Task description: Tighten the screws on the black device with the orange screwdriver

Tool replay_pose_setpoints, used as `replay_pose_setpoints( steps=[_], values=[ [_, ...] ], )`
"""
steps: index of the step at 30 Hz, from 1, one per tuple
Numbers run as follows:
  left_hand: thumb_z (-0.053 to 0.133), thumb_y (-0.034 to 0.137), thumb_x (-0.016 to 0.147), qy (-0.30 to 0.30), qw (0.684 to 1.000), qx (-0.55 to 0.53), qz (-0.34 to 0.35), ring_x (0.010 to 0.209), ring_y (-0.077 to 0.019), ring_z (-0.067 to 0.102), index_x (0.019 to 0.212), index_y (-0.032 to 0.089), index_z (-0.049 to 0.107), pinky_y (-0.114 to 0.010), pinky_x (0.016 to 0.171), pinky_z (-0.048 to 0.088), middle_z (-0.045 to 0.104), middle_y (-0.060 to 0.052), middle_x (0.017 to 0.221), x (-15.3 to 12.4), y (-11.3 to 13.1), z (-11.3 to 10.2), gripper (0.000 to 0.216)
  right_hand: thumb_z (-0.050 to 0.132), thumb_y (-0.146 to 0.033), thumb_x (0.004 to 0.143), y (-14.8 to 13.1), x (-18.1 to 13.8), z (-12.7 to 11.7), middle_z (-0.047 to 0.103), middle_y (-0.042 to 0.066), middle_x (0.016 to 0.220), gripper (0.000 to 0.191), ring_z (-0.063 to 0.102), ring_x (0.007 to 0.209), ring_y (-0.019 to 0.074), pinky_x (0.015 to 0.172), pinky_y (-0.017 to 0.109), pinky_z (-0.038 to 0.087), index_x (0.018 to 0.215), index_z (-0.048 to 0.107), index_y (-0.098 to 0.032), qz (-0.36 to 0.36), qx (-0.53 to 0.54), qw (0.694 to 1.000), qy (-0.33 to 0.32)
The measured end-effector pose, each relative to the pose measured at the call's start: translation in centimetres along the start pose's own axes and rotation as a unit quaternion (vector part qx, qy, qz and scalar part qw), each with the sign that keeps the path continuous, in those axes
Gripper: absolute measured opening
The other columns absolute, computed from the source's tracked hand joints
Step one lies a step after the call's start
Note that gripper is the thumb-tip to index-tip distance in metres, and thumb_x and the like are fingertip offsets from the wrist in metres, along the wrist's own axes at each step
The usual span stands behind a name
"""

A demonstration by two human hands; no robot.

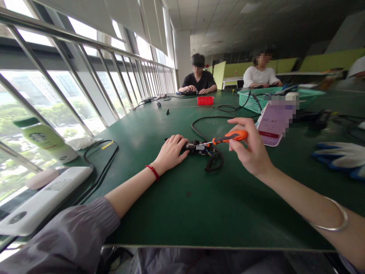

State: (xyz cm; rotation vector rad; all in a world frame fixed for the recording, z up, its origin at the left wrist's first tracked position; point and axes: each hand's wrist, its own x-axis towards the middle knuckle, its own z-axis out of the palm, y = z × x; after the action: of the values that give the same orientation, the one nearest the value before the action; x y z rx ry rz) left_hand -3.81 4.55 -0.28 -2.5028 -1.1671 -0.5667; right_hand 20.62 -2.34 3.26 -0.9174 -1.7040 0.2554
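Observation:
My left hand presses down on the left end of a small black electrical part with coloured wires, lying on the green table. My right hand grips an orange-handled screwdriver, its tip touching the part's right side. A black cable loops away from the part toward the far side of the table.
A phone stands just behind my right hand. Blue-and-white gloves lie at the right. A red box and a green basket sit farther back, where two people sit. A bottle and white devices line the left edge.

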Motion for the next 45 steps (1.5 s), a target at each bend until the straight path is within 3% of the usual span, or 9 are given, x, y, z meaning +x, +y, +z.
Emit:
replay_pose_setpoints(
  steps=[6, 12, 18, 23, 29, 31, 36, 41, 45],
  values=[
    [0.045, 0.030, 0.088, 0.001, 1.000, -0.015, 0.013, 0.112, -0.0239, 0.047, 0.124, 0.017, 0.047, -0.039, 0.097, 0.040, 0.052, -0.010, 0.123, -0.07, -0.12, 0.29, 0.038, 0.053, -0.037, 0.084, -0.51, -0.03, 0.09, 0.045, -0.006, 0.049, 0.017, 0.044, 0.042, 0.0106, 0.047, 0.024, 0.036, 0.090, 0.058, -0.021, 0.046, -0.052, 0.998, -0.013],
    [0.044, 0.030, 0.090, -0.012, 1.000, -0.018, 0.010, 0.117, -0.0244, 0.046, 0.134, 0.013, 0.040, -0.040, 0.102, 0.038, 0.054, -0.010, 0.127, -0.07, -0.36, 0.48, 0.048, 0.062, -0.023, 0.074, -0.22, 0.01, 0.35, 0.059, 0.001, 0.080, 0.041, 0.060, 0.071, 0.0161, 0.067, 0.029, 0.048, 0.112, 0.048, -0.021, -0.028, -0.027, 0.999, 0.025],
    [0.046, 0.034, 0.089, -0.019, 1.000, -0.020, -0.003, 0.116, -0.0252, 0.047, 0.131, 0.010, 0.043, -0.040, 0.102, 0.038, 0.056, -0.011, 0.123, -0.10, -0.51, 0.67, 0.048, 0.057, -0.036, 0.081, -0.53, -0.19, 0.31, 0.061, 0.000, 0.066, 0.015, 0.057, 0.054, 0.0129, 0.053, 0.025, 0.043, 0.082, 0.059, -0.021, 0.037, -0.061, 0.997, -0.033],
    [0.046, 0.034, 0.088, -0.022, 0.999, -0.024, 0.001, 0.115, -0.0251, 0.048, 0.130, 0.011, 0.044, -0.039, 0.102, 0.038, 0.056, -0.011, 0.124, -0.14, -0.46, 0.61, 0.048, 0.062, -0.023, 0.074, -0.45, -0.09, 0.39, 0.059, 0.000, 0.077, 0.033, 0.060, 0.070, 0.0163, 0.065, 0.028, 0.048, 0.105, 0.052, -0.022, 0.005, -0.019, 1.000, 0.013],
    [0.046, 0.030, 0.085, -0.021, 1.000, -0.019, 0.003, 0.115, -0.0256, 0.048, 0.133, 0.011, 0.040, -0.040, 0.102, 0.038, 0.055, -0.011, 0.124, -0.19, -0.29, 0.40, 0.052, 0.055, -0.034, 0.082, -0.51, -0.11, 0.23, 0.057, -0.002, 0.065, 0.014, 0.055, 0.055, 0.0126, 0.056, 0.026, 0.042, 0.086, 0.057, -0.021, 0.031, -0.034, 0.997, -0.062],
    [0.045, 0.029, 0.085, -0.022, 1.000, -0.017, 0.001, 0.114, -0.0255, 0.048, 0.133, 0.011, 0.040, -0.040, 0.101, 0.038, 0.055, -0.011, 0.124, -0.17, -0.28, 0.42, 0.051, 0.057, -0.030, 0.080, -0.57, -0.18, 0.26, 0.059, -0.002, 0.070, 0.012, 0.057, 0.059, 0.0129, 0.057, 0.025, 0.044, 0.089, 0.057, -0.021, 0.017, -0.032, 0.998, -0.056],
    [0.043, 0.030, 0.088, -0.021, 1.000, -0.017, 0.001, 0.114, -0.0251, 0.049, 0.132, 0.011, 0.041, -0.040, 0.101, 0.038, 0.056, -0.011, 0.124, -0.14, -0.43, 0.50, 0.048, 0.063, -0.022, 0.074, -0.40, -0.17, 0.50, 0.057, -0.002, 0.077, 0.042, 0.060, 0.070, 0.0153, 0.067, 0.028, 0.048, 0.113, 0.047, -0.022, -0.017, 0.009, 1.000, -0.010],
    [0.044, 0.032, 0.088, -0.023, 1.000, -0.018, 0.003, 0.114, -0.0252, 0.048, 0.130, 0.012, 0.043, -0.040, 0.101, 0.038, 0.056, -0.010, 0.123, -0.18, -0.51, 0.47, 0.047, 0.057, -0.034, 0.081, -0.53, -0.17, 0.45, 0.062, 0.000, 0.080, 0.016, 0.062, 0.068, 0.0146, 0.060, 0.026, 0.047, 0.092, 0.057, -0.021, 0.036, -0.001, 0.998, -0.054],
    [0.045, 0.032, 0.087, -0.023, 1.000, -0.019, 0.004, 0.114, -0.0250, 0.048, 0.129, 0.013, 0.044, -0.040, 0.101, 0.038, 0.055, -0.010, 0.124, -0.20, -0.51, 0.43, 0.046, 0.061, -0.024, 0.076, -0.50, -0.14, 0.52, 0.058, -0.001, 0.076, 0.032, 0.059, 0.067, 0.0143, 0.067, 0.028, 0.048, 0.106, 0.052, -0.022, -0.006, -0.004, 1.000, -0.004]
  ],
)
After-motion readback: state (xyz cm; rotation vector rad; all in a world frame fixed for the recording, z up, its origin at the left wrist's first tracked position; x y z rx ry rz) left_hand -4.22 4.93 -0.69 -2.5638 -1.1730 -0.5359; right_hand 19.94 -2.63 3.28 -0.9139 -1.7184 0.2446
